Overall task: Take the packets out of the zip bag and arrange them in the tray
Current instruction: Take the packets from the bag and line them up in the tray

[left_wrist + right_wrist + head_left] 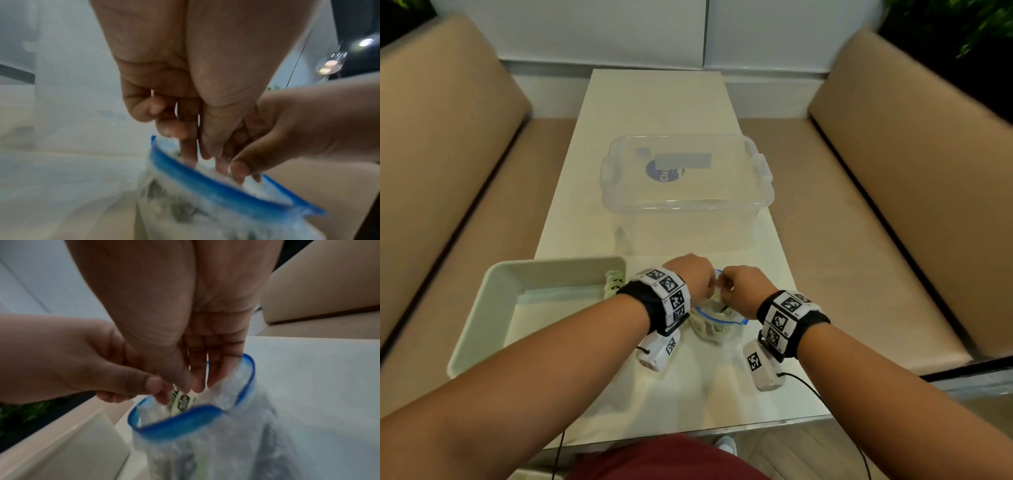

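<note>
Head view shows both hands meeting over the near middle of the pale bench (654,102), at the mouth of a clear zip bag (717,325) with a blue seal strip. The left hand (690,274) comes in from the left, its grip curled at the bag's rim; from the right wrist view its thumb and forefinger pinch the left edge of the blue strip (174,423), holding the mouth open. The right hand (743,291) has its fingers (218,366) pointing down into the opening, held fairly straight and close together. Their tips touch a pale packet (183,402) with dark print that stands just inside the mouth, but I cannot tell whether they pinch it. More packets lie inside the bag, seen as blurred dark and pale shapes through the plastic in the left wrist view, where the bag (205,211) hangs below the two hands.

A white tray (493,308) sits on the bench just left of the hands. A few pale packets (614,284) stand against its far right corner, next to the left wrist. Beyond the hands, farther along the bench, stands a clear plastic storage box (688,205) with clip handles and a blue round label. Tan cushioned seats (448,137) run along both sides.
</note>
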Tool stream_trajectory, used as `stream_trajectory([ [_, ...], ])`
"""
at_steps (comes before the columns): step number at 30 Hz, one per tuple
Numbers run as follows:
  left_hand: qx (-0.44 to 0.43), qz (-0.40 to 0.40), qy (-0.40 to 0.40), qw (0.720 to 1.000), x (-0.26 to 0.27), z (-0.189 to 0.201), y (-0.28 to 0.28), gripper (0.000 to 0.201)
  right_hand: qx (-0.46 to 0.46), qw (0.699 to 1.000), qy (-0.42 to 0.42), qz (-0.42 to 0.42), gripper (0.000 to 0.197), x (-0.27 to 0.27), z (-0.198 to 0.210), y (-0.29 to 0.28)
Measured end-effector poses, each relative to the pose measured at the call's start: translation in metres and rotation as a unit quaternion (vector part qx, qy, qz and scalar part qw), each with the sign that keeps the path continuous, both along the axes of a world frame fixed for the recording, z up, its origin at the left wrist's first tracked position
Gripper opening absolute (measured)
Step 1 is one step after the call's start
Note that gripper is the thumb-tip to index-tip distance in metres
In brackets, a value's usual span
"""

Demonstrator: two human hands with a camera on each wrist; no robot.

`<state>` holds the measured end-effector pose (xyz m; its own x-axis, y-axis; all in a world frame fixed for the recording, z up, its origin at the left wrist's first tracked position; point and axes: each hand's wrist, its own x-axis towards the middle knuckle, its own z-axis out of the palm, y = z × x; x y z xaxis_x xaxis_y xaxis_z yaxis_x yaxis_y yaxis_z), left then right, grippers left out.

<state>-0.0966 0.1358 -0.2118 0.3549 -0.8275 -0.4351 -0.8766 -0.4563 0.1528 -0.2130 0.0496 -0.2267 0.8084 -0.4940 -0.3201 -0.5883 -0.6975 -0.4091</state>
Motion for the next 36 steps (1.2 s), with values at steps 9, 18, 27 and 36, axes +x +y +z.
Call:
stream_trajectory([
  [9,0.007,0.153,-0.119,0.981,-0.007,-0.032,0.006,0.015,-0.029,0.997,0.034,0.069,0.026,0.002,-0.017,-0.004],
  [18,-0.034,0.160,-0.127,0.978,-0.013,-0.026,0.004,0.024,0.074,0.996,-0.032,0.027,0.028,-0.007,-0.013,-0.019],
  [27,-0.178,0.205,-0.011,0.962,-0.017,0.001,0.024,0.012,0.159,0.983,-0.083,-0.039,0.017,-0.005,-0.012,-0.032],
  [36,-0.257,0.209,0.098,0.938,-0.010,0.007,0.040,0.005,0.233,0.951,-0.205,0.011,0.013,-0.006,-0.004,-0.028],
])
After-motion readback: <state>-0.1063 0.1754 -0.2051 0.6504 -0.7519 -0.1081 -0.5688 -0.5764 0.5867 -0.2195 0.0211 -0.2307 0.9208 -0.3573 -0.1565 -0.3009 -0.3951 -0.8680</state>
